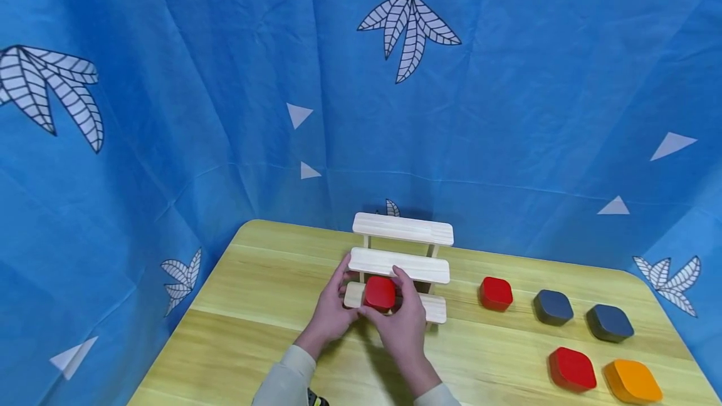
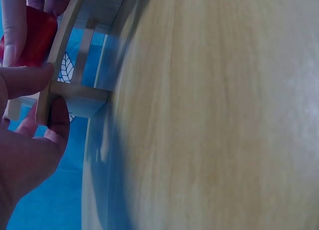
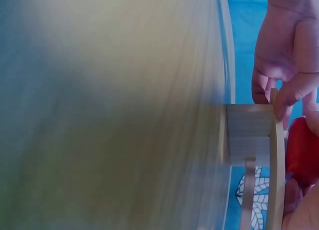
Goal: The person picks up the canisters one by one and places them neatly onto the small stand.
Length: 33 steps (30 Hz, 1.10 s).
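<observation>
A small white-wood stand with three stepped shelves (image 1: pixel 399 265) is at the back middle of the table in the head view. On its lowest step sits a red rounded-square block (image 1: pixel 380 293), left of the step's middle. My right hand (image 1: pixel 403 327) holds this block between thumb and fingers. With thumb and fingers, my left hand (image 1: pixel 334 315) grips the left end of the lowest step. The left wrist view shows that hand (image 2: pixel 30 155) around the board's end, beside the red block (image 2: pixel 37 38). The right wrist view shows only part of my right hand (image 3: pixel 305 210) at the edge.
Right of the stand, a red block (image 1: pixel 496 294) and two dark grey blocks (image 1: pixel 553 307) lie on the wooden table (image 1: pixel 271 281). Nearer the front are another red block (image 1: pixel 572 369) and an orange block (image 1: pixel 632 381). A blue patterned cloth (image 1: pixel 507 111) hangs behind the table.
</observation>
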Available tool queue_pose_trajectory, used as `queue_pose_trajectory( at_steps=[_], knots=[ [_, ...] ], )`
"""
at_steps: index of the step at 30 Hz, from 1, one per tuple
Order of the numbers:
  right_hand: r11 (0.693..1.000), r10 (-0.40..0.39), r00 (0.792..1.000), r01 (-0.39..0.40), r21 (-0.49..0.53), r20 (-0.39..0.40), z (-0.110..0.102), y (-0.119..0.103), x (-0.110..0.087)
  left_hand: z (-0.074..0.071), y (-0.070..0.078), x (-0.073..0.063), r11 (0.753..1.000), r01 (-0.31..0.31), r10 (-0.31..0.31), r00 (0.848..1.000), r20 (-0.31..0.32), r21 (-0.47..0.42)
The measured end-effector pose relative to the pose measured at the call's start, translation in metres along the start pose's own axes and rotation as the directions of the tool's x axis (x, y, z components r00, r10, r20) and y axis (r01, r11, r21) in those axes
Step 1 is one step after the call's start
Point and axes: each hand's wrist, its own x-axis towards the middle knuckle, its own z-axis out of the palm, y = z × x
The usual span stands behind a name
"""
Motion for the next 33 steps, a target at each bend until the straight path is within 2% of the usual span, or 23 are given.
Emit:
queue_pose_trajectory(
  at_steps=[2,6,8,11,19,33],
  knots=[
    [1.0,-0.007,1.0,0.007,0.002,-0.002,0.001,-0.001,0.0,0.0,0.002,-0.001,1.0,0.0,0.0,1.0,0.003,-0.005],
    [1.0,-0.03,1.0,0.03,0.004,-0.008,0.003,-0.003,0.0,-0.002,0.025,-0.007,1.0,0.003,-0.003,1.0,0.013,-0.024],
    [0.999,-0.039,0.999,0.039,0.009,-0.012,0.004,-0.003,0.0,-0.002,0.026,-0.008,1.0,0.006,-0.005,1.0,0.016,-0.023],
    [0.999,-0.04,0.999,0.04,0.008,-0.01,0.006,-0.003,0.001,-0.002,0.022,-0.006,1.0,0.004,-0.003,1.0,0.02,-0.028],
    [0.999,-0.037,0.999,0.037,0.001,0.002,0.01,-0.004,0.002,0.001,-0.013,0.003,1.0,0.019,-0.019,1.0,-0.003,-0.005],
    [0.998,-0.059,0.998,0.059,-0.028,-0.026,0.017,-0.006,0.0,0.001,-0.014,0.002,0.999,0.043,-0.043,0.999,-0.016,0.022]
  ],
)
